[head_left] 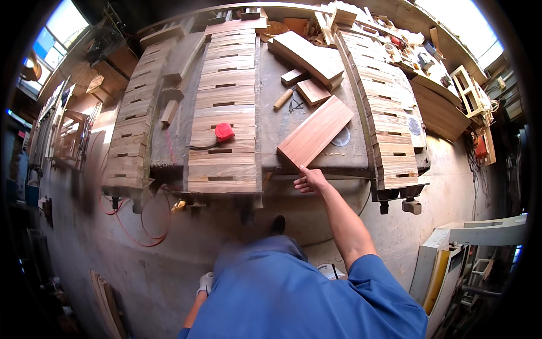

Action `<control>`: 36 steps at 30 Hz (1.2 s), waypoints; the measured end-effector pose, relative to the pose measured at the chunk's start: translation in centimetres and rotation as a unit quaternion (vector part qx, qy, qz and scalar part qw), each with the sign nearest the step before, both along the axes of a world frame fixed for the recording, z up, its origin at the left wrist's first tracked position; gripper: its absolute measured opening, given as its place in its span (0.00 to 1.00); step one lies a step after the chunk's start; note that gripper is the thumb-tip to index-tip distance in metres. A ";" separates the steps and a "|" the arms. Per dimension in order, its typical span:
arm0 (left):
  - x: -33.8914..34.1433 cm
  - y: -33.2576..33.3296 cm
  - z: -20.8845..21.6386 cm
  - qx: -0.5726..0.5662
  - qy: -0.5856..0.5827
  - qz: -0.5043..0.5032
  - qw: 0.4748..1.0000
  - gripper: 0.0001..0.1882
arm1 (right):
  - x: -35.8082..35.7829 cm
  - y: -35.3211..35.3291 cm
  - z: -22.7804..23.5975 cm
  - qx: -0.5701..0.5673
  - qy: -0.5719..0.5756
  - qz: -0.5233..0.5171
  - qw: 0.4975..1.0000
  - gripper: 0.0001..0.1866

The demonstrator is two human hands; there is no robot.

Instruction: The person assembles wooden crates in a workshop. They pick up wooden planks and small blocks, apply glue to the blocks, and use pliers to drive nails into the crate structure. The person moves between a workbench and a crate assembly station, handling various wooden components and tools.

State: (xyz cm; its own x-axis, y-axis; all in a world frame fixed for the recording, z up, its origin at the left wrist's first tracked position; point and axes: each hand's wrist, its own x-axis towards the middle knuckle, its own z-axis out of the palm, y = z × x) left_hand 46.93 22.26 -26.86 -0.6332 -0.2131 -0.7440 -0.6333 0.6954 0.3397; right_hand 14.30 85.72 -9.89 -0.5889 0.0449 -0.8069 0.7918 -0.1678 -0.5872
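Observation:
My bare right hand [311, 181] is at the near corner of a smooth reddish-brown wooden board [316, 131]. Its thumb reaches up to that corner, while the other fingers are loosely bent and apart below it, beyond the bench edge. The board lies slanted on the bench. My left hand [205, 282], in a white glove, hangs low beside my blue shirt; its fingers are largely hidden. Beyond the board lie a wooden-handled tool [283, 99], several small dark metal pieces [295, 105] and a short wood block [313, 91].
Slotted wooden strips run along the bench at the left [135, 116], middle [226, 85] and right [389, 113]. A red round object [224, 132] sits on the middle strip. A thick plank [307, 56] lies farther back. A red hose [164, 229] curls on the floor.

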 end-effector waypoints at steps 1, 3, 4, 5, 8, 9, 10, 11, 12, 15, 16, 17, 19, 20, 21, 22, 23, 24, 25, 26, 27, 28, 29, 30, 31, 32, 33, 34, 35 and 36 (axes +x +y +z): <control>0.0 0.1 -0.2 0.002 0.002 0.002 1.000 0.16 | 0.0 -0.1 -0.3 0.021 -0.010 0.011 1.000 0.32; 0.4 0.3 0.0 -0.005 -0.005 0.010 1.000 0.16 | 0.8 -0.2 -1.6 -0.017 -0.005 -0.020 1.000 0.32; 0.4 1.0 0.6 -0.010 -0.015 0.018 1.000 0.15 | 1.2 -0.6 -1.8 -0.030 -0.003 -0.024 0.999 0.32; 0.6 1.5 1.1 -0.016 -0.026 0.026 0.999 0.15 | 1.5 -0.9 -2.1 -0.043 0.000 -0.029 0.999 0.31; 1.8 0.8 -0.2 0.011 -0.028 0.083 0.996 0.15 | 1.9 -1.3 -2.2 -0.062 0.018 -0.070 0.995 0.30; 1.9 0.5 -0.9 -0.019 0.002 0.031 0.999 0.15 | 1.7 -1.6 -2.0 -0.070 0.029 -0.088 0.993 0.30; 1.7 0.4 -1.3 -0.049 0.031 -0.022 0.998 0.15 | 1.1 -1.5 -1.8 -0.101 0.021 -0.112 0.988 0.34; 1.6 0.3 -1.4 -0.078 0.059 -0.073 0.993 0.15 | 0.4 -1.7 -1.5 -0.078 0.017 -0.126 0.989 0.33; 1.8 0.1 -1.4 -0.084 0.056 -0.081 0.992 0.15 | 0.0 -1.6 -1.5 -0.071 0.016 -0.115 0.991 0.32; 1.5 0.3 -1.7 -0.100 0.035 -0.095 0.990 0.14 | -1.1 -2.5 -1.3 -0.071 0.024 -0.114 0.991 0.31; 1.5 0.2 -1.6 -0.107 0.020 -0.093 0.990 0.14 | -1.1 -2.9 -1.1 -0.075 0.027 -0.120 0.990 0.31; 1.5 0.0 -1.5 -0.114 0.006 -0.093 0.989 0.14 | -1.0 -3.2 -0.9 -0.065 0.019 -0.109 0.992 0.29; 1.5 0.2 -0.9 -0.088 0.016 -0.067 0.994 0.14 | -0.9 -3.6 -0.6 -0.040 0.007 -0.088 0.995 0.26; 1.5 0.2 -0.5 -0.075 0.022 -0.054 0.995 0.14 | -0.5 -3.8 -0.8 -0.022 0.001 -0.087 0.996 0.24; 1.1 0.8 0.8 -0.060 0.017 -0.052 0.997 0.14 | 0.1 -4.2 -1.2 -0.017 0.004 -0.077 0.997 0.23; 0.7 1.3 2.4 -0.045 0.013 -0.051 0.998 0.14 | 1.1 -4.3 -2.1 -0.012 0.007 -0.067 0.998 0.23; 0.7 1.3 3.7 -0.033 0.007 -0.048 0.998 0.14 | 2.3 -4.8 -2.8 -0.010 0.009 -0.056 0.998 0.22; 0.8 1.4 4.5 -0.045 0.016 -0.061 0.997 0.14 | 3.7 -5.5 -2.9 -0.014 0.001 -0.049 0.999 0.20; 1.0 1.2 4.3 -0.056 0.025 -0.075 0.995 0.14 | 5.6 -6.1 -3.9 -0.014 -0.010 -0.051 0.999 0.19; 1.3 0.8 3.7 -0.066 0.035 -0.088 0.993 0.13 | 7.4 -6.6 -4.7 0.000 -0.034 -0.032 0.999 0.18; 1.4 0.3 3.1 -0.061 0.023 -0.065 0.996 0.13 | 9.4 -7.2 -5.5 0.010 -0.057 -0.017 0.998 0.18; 1.7 -0.1 2.6 -0.055 0.011 -0.039 0.998 0.12 | 11.1 -8.0 -5.8 0.012 -0.089 -0.018 0.996 0.18; 1.8 -0.5 2.1 -0.047 -0.001 -0.014 0.999 0.12 | 12.6 -8.6 -6.2 0.006 -0.123 -0.039 0.992 0.18; 2.0 -0.9 2.2 -0.037 -0.002 -0.010 0.999 0.12 | 13.8 -9.4 -6.1 0.002 -0.138 -0.061 0.989 0.18; 2.1 -1.5 2.1 -0.026 -0.003 -0.006 1.000 0.12 | 14.3 -9.9 -6.0 -0.002 -0.154 -0.083 0.985 0.18; 2.2 -1.9 2.1 -0.015 -0.004 -0.003 1.000 0.12 | 14.3 -10.2 -6.0 0.008 -0.144 -0.088 0.986 0.17; 2.1 -2.2 2.6 -0.005 0.001 0.012 1.000 0.12 | 14.1 -10.7 -5.2 0.018 -0.132 -0.093 0.987 0.17; 2.2 -2.6 3.1 0.005 0.006 0.024 1.000 0.12 | 14.0 -11.1 -4.5 0.027 -0.120 -0.100 0.987 0.16; 2.1 -2.9 3.6 0.014 0.012 0.036 0.999 0.12 | 13.4 -11.4 -3.9 0.043 -0.091 -0.106 0.989 0.16; 2.5 -4.0 2.8 0.012 0.018 0.036 0.999 0.12 | 12.5 -11.5 -3.1 0.056 -0.065 -0.114 0.990 0.15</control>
